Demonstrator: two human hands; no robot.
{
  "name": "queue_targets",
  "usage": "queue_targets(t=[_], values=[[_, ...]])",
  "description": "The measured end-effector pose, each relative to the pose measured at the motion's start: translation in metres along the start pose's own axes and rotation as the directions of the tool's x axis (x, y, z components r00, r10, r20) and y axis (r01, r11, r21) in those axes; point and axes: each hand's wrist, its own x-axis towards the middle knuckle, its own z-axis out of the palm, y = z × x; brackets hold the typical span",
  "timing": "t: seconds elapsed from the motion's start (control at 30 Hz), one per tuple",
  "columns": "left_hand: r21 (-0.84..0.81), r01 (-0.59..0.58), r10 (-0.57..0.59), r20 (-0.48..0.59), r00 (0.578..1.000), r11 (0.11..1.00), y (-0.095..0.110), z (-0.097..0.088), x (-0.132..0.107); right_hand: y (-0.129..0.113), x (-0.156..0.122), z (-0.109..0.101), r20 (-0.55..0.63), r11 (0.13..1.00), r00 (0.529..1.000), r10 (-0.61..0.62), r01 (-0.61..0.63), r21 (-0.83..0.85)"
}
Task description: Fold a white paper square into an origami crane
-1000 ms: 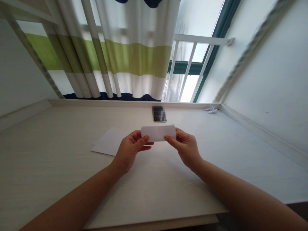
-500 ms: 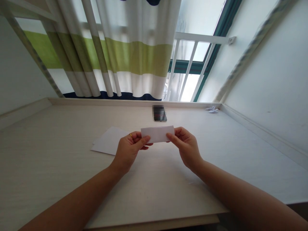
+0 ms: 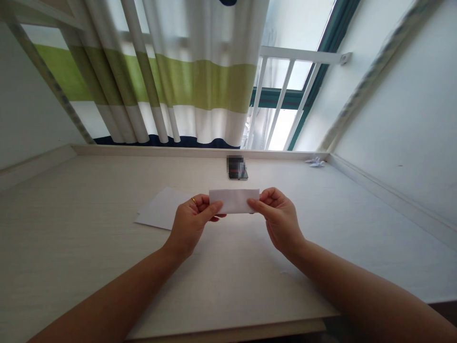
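Note:
A small folded sheet of white paper (image 3: 234, 201) is held level above the desk, its long side running left to right. My left hand (image 3: 191, 221) pinches its left end, thumb in front and fingers behind; a gold ring shows on one finger. At the right end, my right hand (image 3: 280, 216) grips it the same way, with the fingertips partly hidden behind it. More white paper sheets (image 3: 160, 209) lie flat on the desk beside my left hand.
The pale desk (image 3: 221, 281) has a raised rim along its back. A dark phone (image 3: 237, 167) lies near that rim. Crumpled or folded white paper (image 3: 315, 162) sits in the back right corner. Behind are a striped curtain (image 3: 210, 85) and white window bars (image 3: 280, 102).
The folded paper has tilted slightly, its right end dropping a little so that it is now level. Both hands keep their pinch and have hardly moved.

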Motion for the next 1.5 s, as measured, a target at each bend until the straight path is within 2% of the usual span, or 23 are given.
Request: queue_targets(t=[0.3,1.0,1.37,1.5], values=[[-0.016,-0.001,0.001,-0.008,1.000,1.000,0.0002,-0.0004,0.0003,-0.0050,-0.0034,0.0006,0.037,0.998,0.998,0.052,-0.053,0.031],[-0.057,0.033,-0.036,-0.035,0.999,0.998,0.0018,0.0000,0.0004,-0.0058,-0.0034,-0.0003,0.057,0.993,0.995,0.083,-0.087,0.085],[-0.063,0.038,-0.039,-0.011,0.999,0.997,0.0028,0.0001,-0.0008,-0.0043,-0.0021,-0.0013,0.053,0.994,0.997,0.059,-0.063,0.087],[-0.049,0.048,-0.049,-0.019,0.999,0.998,0.0021,0.0002,-0.0004,-0.0053,-0.0018,0.0004,0.020,0.995,0.997,0.074,-0.075,0.058]])
